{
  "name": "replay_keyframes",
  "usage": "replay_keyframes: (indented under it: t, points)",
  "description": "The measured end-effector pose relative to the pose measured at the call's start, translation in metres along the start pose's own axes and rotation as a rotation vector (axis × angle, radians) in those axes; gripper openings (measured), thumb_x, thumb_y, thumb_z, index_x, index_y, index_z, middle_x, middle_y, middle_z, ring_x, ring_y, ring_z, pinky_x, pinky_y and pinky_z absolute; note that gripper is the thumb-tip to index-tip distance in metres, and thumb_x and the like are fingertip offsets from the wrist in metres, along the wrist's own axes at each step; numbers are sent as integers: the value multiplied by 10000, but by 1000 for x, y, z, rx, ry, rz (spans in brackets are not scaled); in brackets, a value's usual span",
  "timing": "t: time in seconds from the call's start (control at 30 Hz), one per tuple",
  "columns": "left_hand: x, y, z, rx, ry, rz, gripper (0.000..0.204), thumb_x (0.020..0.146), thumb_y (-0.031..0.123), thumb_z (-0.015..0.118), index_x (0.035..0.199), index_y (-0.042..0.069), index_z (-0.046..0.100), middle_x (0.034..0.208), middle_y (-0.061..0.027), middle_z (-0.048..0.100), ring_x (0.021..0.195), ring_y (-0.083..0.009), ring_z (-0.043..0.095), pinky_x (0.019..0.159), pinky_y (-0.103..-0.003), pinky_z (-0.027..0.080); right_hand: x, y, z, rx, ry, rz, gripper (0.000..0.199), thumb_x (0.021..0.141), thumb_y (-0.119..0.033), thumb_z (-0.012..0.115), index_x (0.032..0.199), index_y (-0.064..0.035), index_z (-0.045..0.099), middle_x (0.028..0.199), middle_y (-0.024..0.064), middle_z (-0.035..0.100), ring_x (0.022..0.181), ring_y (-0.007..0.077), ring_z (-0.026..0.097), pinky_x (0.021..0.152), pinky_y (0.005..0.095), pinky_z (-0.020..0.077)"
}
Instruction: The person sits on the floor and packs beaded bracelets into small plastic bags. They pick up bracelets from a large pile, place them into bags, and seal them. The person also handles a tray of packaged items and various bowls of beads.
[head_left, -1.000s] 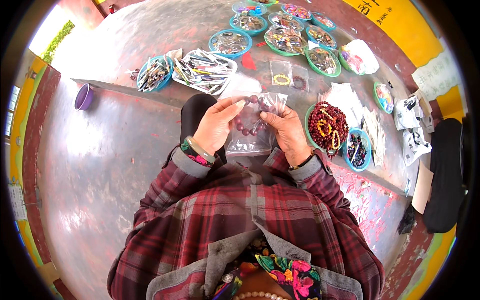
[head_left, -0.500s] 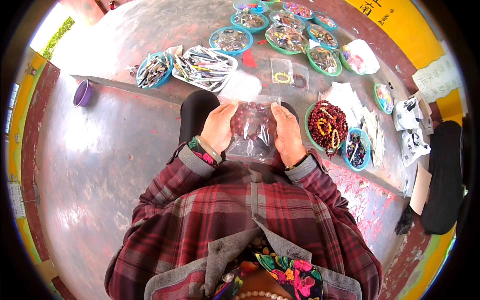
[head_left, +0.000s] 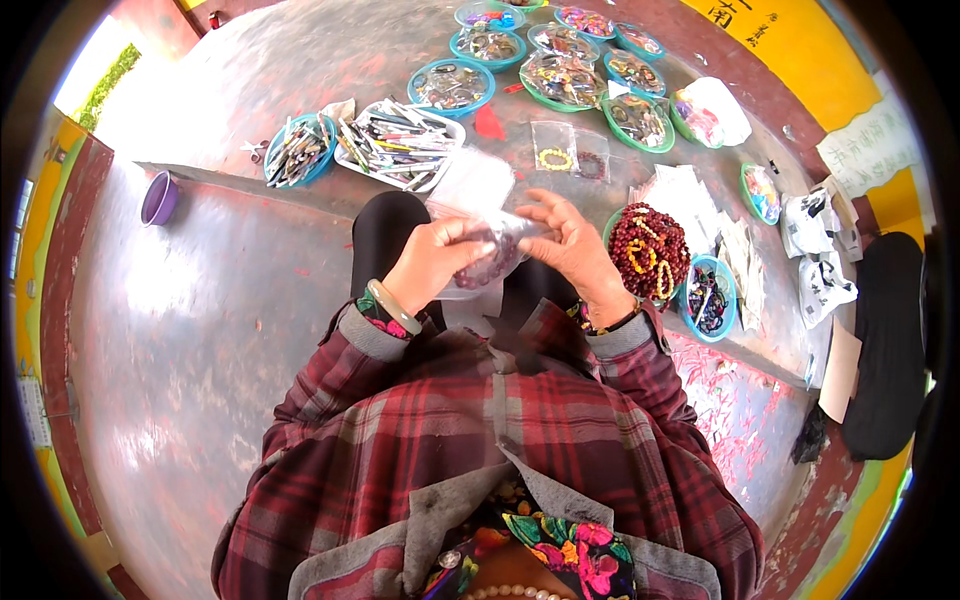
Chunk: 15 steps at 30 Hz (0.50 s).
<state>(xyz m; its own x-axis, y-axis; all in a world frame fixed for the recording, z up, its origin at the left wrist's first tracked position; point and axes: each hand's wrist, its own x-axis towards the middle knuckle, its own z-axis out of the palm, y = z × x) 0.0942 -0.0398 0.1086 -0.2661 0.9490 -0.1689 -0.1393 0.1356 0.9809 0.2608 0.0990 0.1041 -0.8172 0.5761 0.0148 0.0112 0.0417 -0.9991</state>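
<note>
A small clear plastic bag with a dark beaded bracelet inside is held above the lap, near the body. It is gripped from the left by the left hand, closed on its edge, and pinched at the top by the right hand. The bracelet appears already bagged; sealing seems left. Two bagged bracelets lie farther off, a dish of red beads to the right.

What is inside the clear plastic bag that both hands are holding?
Inside the clear plastic bag a dark reddish beaded bracelet shows. The left hand and right hand cover the bag's edges.
</note>
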Motion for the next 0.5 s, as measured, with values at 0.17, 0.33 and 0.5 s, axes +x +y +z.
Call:
replay_keyframes:
  t: [0.17,0.33,0.5]
  points:
    - [2,-7,-1,256,-195,150,232,848,44,591,1065,-36,588,898,-24,628,821,-52,545,709,-233,465,5,-14,-1,-627,-277,-177,453,705,-199,681,1121,-45,590,1037,168,630,948,261,605,799,317,452]
    - [10,-5,0,264,-134,155,259,833,52,608,1078,-24,570,891,-57,633,790,-74,553,707,-246,468,11,3,-4,-365,-318,14,360,697,-176,650,1018,-16,625,801,174,638,704,272,617,675,322,465]
    - [26,-5,-8,139,-85,139,302,861,46,583,1152,-10,524,998,-54,617,891,-82,568,762,-232,459,20,-11,-9,-228,-240,120,286,723,-158,639,964,-5,647,740,88,640,671,122,571,648,278,452]
